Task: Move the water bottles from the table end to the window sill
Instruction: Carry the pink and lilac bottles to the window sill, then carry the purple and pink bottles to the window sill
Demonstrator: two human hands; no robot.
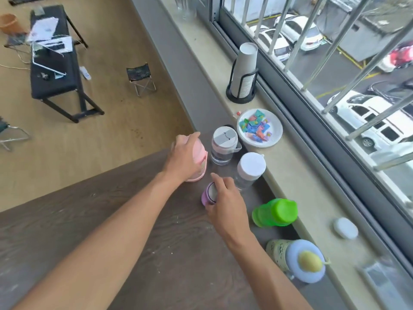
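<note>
Head view, looking down on the dark wood counter (111, 220) where its end meets the window sill (290, 175).

Left hand (183, 159): wrapped over the pink bottle (201, 157) from the side, grip closed around its upper body and lid. Bottle stands on the counter near the far corner, roughly upright.

Right hand (225, 202): fingers curled over the top of the small purple bottle (209, 194), grip closed on its cap end. Bottle is on the counter, just behind the pink one toward the viewer; whether it is lifted or resting, cannot tell.

Other bottles, all on the counter along the sill edge:
- clear bottle with grey flip lid (224, 144), just right of the pink bottle, upright.
- clear bottle with white cap (250, 170), between the grey-lidded one and the green one, upright.
- green bottle (276, 212), close against the sill edge.
- patterned bottle with pale blue and yellow top (299, 260), nearest the viewer.

On the sill itself: white plate of wrapped sweets (260, 128), stack of paper cups in a black holder (244, 72), small white oval object (346, 228). No bottle stands on the sill's top surface.
</note>
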